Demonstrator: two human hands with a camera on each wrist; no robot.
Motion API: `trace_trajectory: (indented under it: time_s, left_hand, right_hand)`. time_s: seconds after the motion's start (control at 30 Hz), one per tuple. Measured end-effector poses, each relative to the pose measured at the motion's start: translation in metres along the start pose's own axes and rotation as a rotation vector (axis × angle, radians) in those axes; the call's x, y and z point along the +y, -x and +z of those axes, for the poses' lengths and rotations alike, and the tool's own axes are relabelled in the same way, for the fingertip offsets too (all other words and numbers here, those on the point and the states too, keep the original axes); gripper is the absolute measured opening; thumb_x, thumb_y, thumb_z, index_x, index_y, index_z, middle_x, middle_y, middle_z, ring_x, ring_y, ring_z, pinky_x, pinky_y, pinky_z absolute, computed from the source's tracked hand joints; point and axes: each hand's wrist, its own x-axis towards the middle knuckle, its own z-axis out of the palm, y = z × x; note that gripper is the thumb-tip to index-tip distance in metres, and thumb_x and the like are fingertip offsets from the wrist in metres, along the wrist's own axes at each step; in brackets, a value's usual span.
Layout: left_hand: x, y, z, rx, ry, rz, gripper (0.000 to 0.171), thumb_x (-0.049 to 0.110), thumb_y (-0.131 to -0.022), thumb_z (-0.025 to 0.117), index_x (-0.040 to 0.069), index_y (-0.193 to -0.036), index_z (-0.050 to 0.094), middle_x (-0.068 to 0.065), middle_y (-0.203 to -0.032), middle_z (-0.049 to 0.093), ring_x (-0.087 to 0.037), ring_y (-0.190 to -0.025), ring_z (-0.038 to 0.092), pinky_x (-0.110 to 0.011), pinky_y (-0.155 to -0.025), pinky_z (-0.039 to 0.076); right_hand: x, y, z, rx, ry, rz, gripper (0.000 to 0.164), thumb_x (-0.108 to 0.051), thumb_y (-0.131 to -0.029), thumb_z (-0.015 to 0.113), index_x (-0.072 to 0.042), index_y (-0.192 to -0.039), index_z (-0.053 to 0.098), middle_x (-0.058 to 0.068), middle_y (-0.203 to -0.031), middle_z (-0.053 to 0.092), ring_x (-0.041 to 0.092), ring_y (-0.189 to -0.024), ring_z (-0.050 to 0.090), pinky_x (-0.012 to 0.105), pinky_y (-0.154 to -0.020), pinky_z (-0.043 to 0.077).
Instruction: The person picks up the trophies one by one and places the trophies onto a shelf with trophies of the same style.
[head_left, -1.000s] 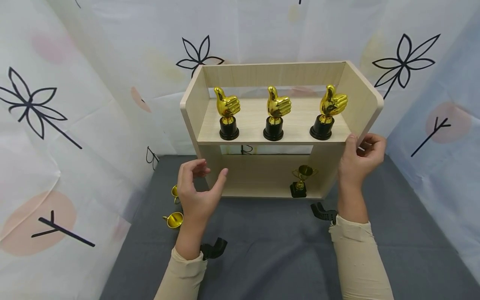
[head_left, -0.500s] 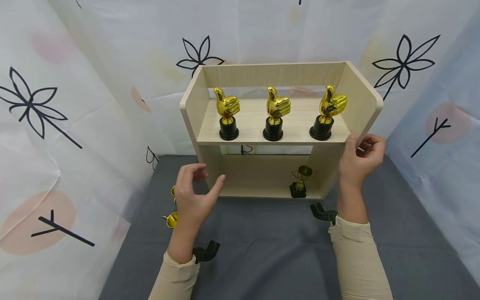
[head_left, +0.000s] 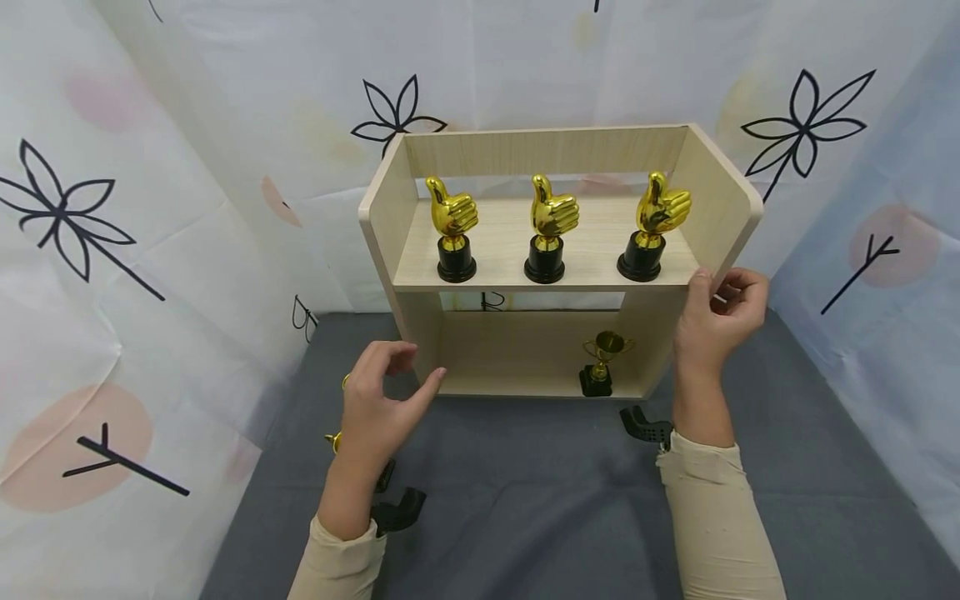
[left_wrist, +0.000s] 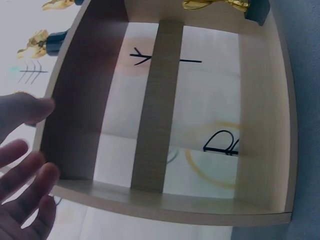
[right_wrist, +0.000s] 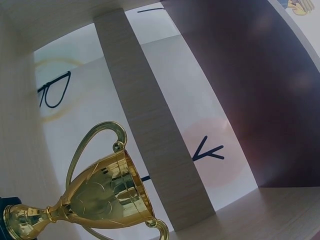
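My right hand (head_left: 712, 325) grips the right side panel of a two-tier wooden shelf (head_left: 555, 287), thumb at the middle board's front edge and fingers bent by the panel's outer side. Near the lower left front corner, my left hand (head_left: 378, 412) holds nothing, its thumb and fingers spread apart. In the left wrist view its fingers (left_wrist: 47, 175) overlap the shelf's edge. Three golden thumbs-up trophies (head_left: 551, 225) stand in a row on the upper tier. A gold trophy cup (head_left: 602, 358) on a black base stands at the lower tier's right end, large in the right wrist view.
Behind my left hand, on the grey cloth (head_left: 525, 483), lie gold trophy cups (head_left: 333, 441), mostly hidden. A dark base (head_left: 386, 476) shows beside the left wrist. White patterned cloth (head_left: 187, 275) hangs behind the shelf and on both sides.
My left hand has drawn back toward the lower left, away from the shelf, now covering more of the gold cups. The right hand and the trophies stay in place.
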Motion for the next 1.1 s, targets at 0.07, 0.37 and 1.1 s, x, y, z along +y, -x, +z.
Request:
trace_trajectory:
  time_s: [0.07,0.37,1.1]
  left_hand:
    - [0.000,0.001,-0.004,-0.055,-0.003,0.000,0.038,0.014,-0.081,0.093,0.005,-0.112,0.071,-0.008,-0.101,0.069,-0.021,-0.090,0.066,-0.028,-0.083,0.052]
    - [0.006,0.005,-0.022,-0.445,-0.136,-0.154,0.041,0.021,-0.085,0.092,0.011,-0.119,0.071,0.001,-0.104,0.070,-0.014,-0.093,0.063,-0.038,-0.080,0.057]
    - [-0.010,0.023,-0.051,-0.648,-0.179,-0.339,0.049,0.024,-0.088,0.089,0.009,-0.130,0.069,-0.008,-0.128,0.070,-0.029,-0.119,0.067,-0.053,-0.099,0.057]
  right_hand:
    - [-0.001,0.000,0.000,0.002,0.001,0.001,0.011,-0.009,-0.092,0.068,-0.015,-0.092,0.059,-0.009,-0.088,0.055,0.009,-0.075,0.054,0.025,-0.067,0.040]
    - [0.004,-0.001,-0.001,0.001,0.007,-0.001,0.014,-0.011,-0.091,0.070,-0.018,-0.091,0.059,-0.007,-0.088,0.056,0.010,-0.074,0.055,0.026,-0.067,0.040]
    - [-0.030,0.010,0.007,0.000,-0.005,-0.012,0.012,-0.008,-0.091,0.066,-0.017,-0.089,0.058,-0.009,-0.086,0.054,0.007,-0.073,0.052,0.024,-0.067,0.039]
